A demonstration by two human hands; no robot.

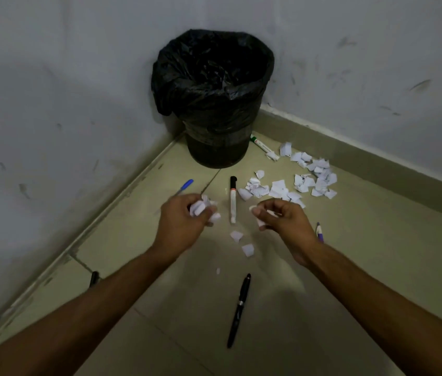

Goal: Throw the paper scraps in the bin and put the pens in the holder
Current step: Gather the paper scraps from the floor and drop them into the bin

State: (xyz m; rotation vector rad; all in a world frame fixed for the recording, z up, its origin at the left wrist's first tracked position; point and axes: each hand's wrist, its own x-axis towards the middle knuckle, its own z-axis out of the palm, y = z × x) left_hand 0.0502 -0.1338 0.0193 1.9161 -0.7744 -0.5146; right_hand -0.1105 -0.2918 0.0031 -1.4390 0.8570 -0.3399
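Note:
A black bin (215, 150) lined with a black bag stands in the room's corner. My left hand (182, 226) is closed around a bunch of white paper scraps (201, 208). My right hand (282, 221) pinches a few more scraps. A heap of torn white scraps (309, 180) lies on the floor right of the bin, and two loose pieces (241, 242) lie between my hands. A white marker with a black cap (233, 199), a black pen (239, 310), a blue pen (184, 185), a purple pen (319, 232) and a green-tipped marker (264, 147) lie on the floor.
The floor is beige tile (363, 267) with a skirting along grey scuffed walls (51, 118) meeting behind the bin. A dark pen-like object (93, 278) lies by the left wall, partly hidden by my left forearm. No pen holder is in view.

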